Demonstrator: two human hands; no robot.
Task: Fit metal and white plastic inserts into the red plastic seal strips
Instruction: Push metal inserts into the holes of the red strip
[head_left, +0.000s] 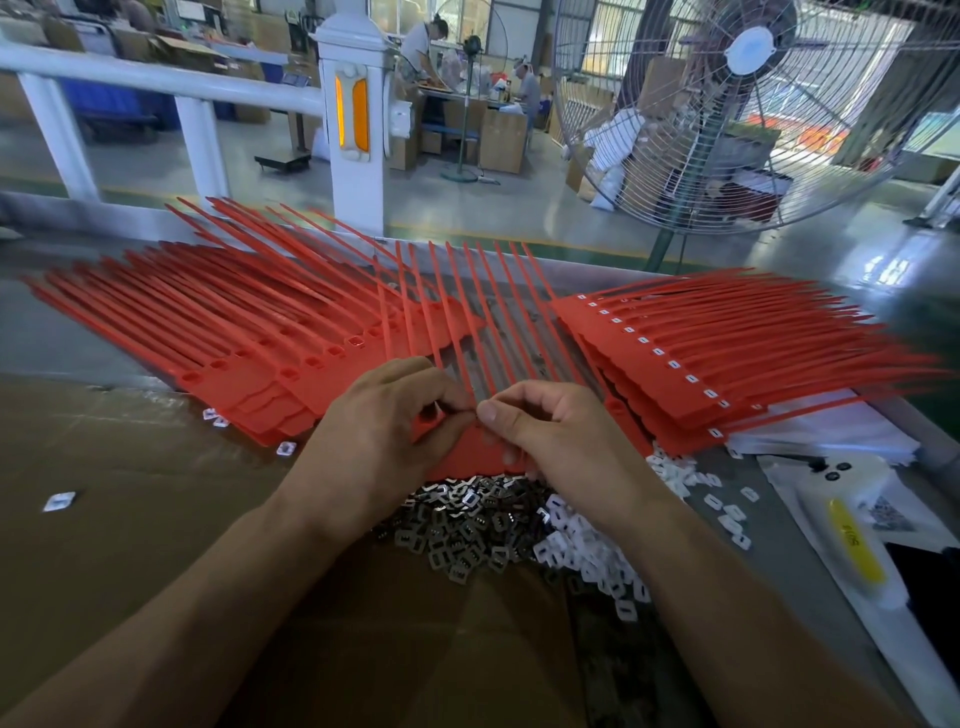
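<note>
2 hands meet over 1 red strip row (470, 447) at centre of the surface (130, 467). Left hand (387, 441) pinches the row's tab edge, fingers curled on it. Right hand (550, 436) pinches thumb to forefinger at the same spot; likely an insert between them, too small to tell. Strip tails run away from the person, long axis front to back, sockets at the near end under the fingertips. Metal inserts (457, 535) lie heaped just below the hands, white inserts (587, 556) beside them, nearer the right hand. Unfilled strips (218, 332) fan left; filled strips (691, 364), white showing in sockets, fan right. Next press probably goes straight down into the socket.
</note>
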